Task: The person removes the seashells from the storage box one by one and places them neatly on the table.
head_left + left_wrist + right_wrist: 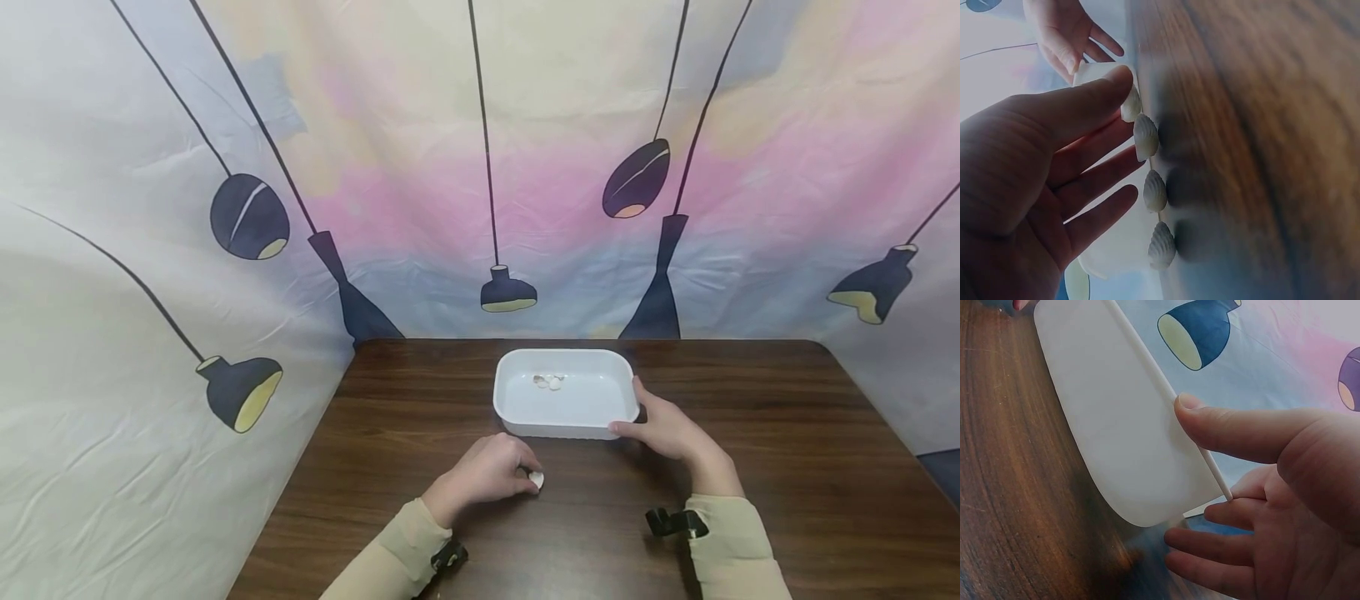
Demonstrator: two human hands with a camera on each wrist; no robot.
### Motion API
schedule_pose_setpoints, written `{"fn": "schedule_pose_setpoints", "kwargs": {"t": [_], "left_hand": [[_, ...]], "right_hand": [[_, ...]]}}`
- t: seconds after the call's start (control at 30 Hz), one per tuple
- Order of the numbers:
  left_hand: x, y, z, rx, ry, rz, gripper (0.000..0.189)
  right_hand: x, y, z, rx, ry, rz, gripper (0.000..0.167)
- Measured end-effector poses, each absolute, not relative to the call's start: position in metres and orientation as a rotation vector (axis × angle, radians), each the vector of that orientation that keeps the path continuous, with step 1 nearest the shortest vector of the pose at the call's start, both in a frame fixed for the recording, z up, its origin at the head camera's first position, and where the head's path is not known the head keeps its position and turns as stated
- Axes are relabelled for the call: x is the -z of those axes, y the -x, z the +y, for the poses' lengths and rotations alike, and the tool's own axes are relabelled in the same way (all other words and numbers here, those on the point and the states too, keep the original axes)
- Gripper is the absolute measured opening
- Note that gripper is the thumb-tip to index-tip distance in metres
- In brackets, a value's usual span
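My left hand (pixel 486 472) is low over the table in front of the dish. It pinches a small white seashell (pixel 536 480) between thumb and index finger. In the left wrist view, more ribbed seashells (pixel 1155 190) stand in a row beside the curled fingers, hidden under the hand in the head view. My right hand (pixel 670 427) holds a white rectangular dish (pixel 566 432) at its right front corner, thumb (pixel 1200 419) on the rim and the other fingers at the end wall. Inside the dish, a few small pale shells (pixel 554 383) lie toward the back left.
The dark wooden table (pixel 360 467) reaches back to a hanging cloth (pixel 420 167) printed with lamps. A black strap (pixel 675 523) sits at the right wrist, another (pixel 448 557) at the left.
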State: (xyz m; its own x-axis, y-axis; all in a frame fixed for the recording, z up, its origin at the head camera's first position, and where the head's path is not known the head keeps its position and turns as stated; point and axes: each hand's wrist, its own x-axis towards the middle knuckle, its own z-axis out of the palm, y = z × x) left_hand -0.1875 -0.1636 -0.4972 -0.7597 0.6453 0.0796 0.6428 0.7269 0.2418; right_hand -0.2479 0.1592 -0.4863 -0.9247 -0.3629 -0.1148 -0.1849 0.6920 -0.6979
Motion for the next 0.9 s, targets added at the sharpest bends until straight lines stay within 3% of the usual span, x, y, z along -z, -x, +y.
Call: {"fn": "schedule_pose_setpoints", "kwargs": {"t": [0.9], "left_hand": [[0.4993,0.1875,-0.1566,-0.221,-1.098,2.936,0.023]], "right_hand": [[0.4821,0.2461,0.159,1.054,0.442,2.65,0.112]]}}
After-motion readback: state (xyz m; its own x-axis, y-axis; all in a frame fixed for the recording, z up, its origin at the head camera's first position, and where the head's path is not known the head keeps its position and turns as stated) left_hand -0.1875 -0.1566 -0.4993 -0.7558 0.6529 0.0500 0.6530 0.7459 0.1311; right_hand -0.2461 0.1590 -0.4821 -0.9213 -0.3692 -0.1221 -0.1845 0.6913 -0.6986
